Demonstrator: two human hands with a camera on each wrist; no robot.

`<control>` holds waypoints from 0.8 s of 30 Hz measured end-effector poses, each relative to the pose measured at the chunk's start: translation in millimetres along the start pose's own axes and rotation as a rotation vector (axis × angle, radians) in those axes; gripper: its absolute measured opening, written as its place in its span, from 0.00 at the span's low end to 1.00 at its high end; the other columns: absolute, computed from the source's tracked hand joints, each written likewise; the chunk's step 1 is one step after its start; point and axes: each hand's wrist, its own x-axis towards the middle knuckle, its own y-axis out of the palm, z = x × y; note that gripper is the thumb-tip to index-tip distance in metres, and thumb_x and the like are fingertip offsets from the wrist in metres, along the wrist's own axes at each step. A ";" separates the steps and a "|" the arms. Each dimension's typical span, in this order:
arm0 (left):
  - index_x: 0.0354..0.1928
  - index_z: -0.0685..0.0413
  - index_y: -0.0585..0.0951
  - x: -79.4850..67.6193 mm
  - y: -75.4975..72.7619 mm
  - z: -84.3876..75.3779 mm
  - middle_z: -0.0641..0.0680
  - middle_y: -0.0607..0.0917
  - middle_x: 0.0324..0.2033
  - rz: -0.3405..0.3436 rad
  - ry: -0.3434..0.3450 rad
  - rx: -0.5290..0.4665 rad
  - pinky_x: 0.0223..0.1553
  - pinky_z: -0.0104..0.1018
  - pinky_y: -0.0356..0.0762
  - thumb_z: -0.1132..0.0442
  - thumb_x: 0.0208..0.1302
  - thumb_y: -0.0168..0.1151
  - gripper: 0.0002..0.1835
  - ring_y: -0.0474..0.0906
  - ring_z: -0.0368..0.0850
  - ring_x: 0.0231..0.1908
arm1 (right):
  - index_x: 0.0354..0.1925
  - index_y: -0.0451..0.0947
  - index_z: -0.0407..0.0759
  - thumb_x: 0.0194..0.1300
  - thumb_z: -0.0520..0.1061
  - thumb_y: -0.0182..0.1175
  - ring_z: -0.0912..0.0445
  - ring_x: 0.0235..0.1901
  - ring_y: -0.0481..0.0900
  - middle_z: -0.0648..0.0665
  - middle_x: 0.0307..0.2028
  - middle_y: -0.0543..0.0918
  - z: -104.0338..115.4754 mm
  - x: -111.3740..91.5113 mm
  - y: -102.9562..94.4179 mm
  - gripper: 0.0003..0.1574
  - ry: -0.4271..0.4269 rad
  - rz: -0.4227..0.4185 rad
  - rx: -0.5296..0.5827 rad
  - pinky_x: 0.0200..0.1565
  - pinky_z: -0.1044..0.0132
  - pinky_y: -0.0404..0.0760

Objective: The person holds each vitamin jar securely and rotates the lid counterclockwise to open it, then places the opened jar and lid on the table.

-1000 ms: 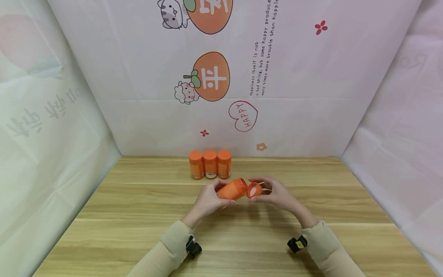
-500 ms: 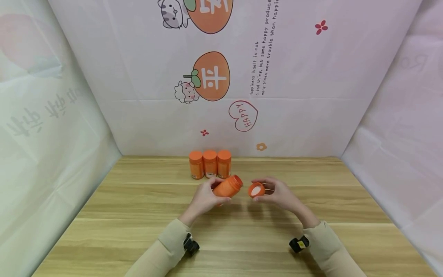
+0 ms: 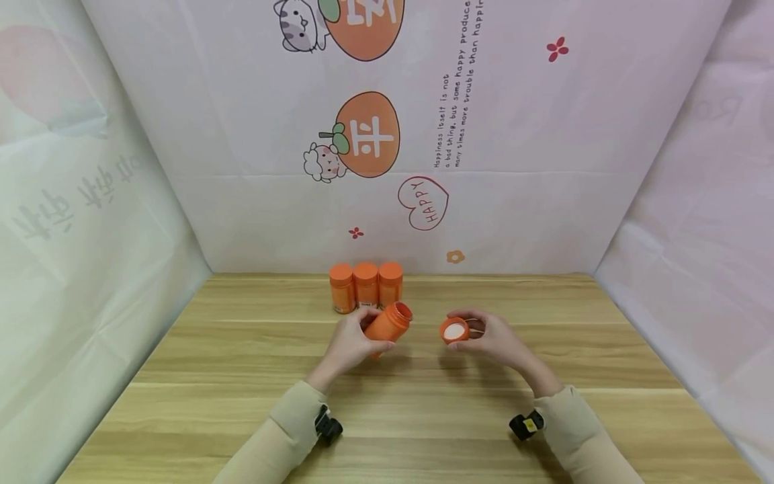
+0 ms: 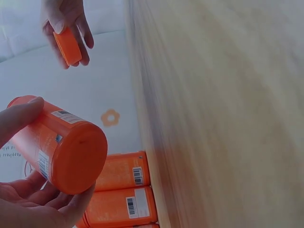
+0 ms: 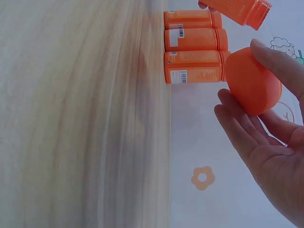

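Head view: in front of the row of capped bottles (image 3: 365, 289), the left hand (image 3: 349, 344) grips the open bottle (image 3: 384, 328), mouth tilted up; right of that row, the right hand (image 3: 494, 341) pinches the cap (image 3: 454, 330) — light pressure should serve best.

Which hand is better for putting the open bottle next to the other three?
Probably the left hand: it holds the open bottle, close to the three capped bottles. The right hand is farther away, holding the orange cap.
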 end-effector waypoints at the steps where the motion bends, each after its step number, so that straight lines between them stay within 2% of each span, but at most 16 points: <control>1: 0.49 0.53 0.78 0.2 -0.6 0.9 0.53 0.83 0.43 -0.003 0.001 0.013 0.46 0.43 0.75 0.62 0.40 0.78 0.29 0.78 0.46 0.42 | 0.57 0.73 0.45 0.49 0.44 0.73 0.40 0.54 0.77 0.38 0.55 0.78 -0.5 0.2 0.0 0.36 -0.002 -0.005 -0.012 0.47 0.68 0.79; 8: 0.50 0.55 0.78 0.7 -5.7 2.8 0.54 0.83 0.43 -0.019 -0.006 0.046 0.48 0.46 0.75 0.63 0.41 0.78 0.30 0.78 0.47 0.42 | 0.57 0.74 0.47 0.50 0.45 0.72 0.49 0.46 0.81 0.40 0.53 0.79 -4.1 0.6 -1.0 0.35 0.000 -0.057 -0.072 0.45 0.68 0.79; 19: 0.48 0.54 0.78 2.3 -15.0 8.3 0.54 0.83 0.41 -0.063 -0.045 0.074 0.46 0.45 0.77 0.65 0.40 0.78 0.28 0.79 0.47 0.41 | 0.59 0.72 0.40 0.52 0.43 0.71 0.45 0.49 0.79 0.36 0.54 0.78 -11.8 2.0 -5.5 0.36 -0.031 -0.073 -0.089 0.46 0.65 0.79; 24: 0.48 0.57 0.78 3.0 -20.6 9.8 0.55 0.83 0.41 -0.082 -0.050 0.090 0.46 0.45 0.77 0.64 0.40 0.78 0.29 0.79 0.48 0.40 | 0.59 0.72 0.40 0.53 0.44 0.71 0.45 0.49 0.79 0.35 0.54 0.77 -17.5 1.4 -8.6 0.36 -0.025 -0.085 -0.114 0.46 0.65 0.79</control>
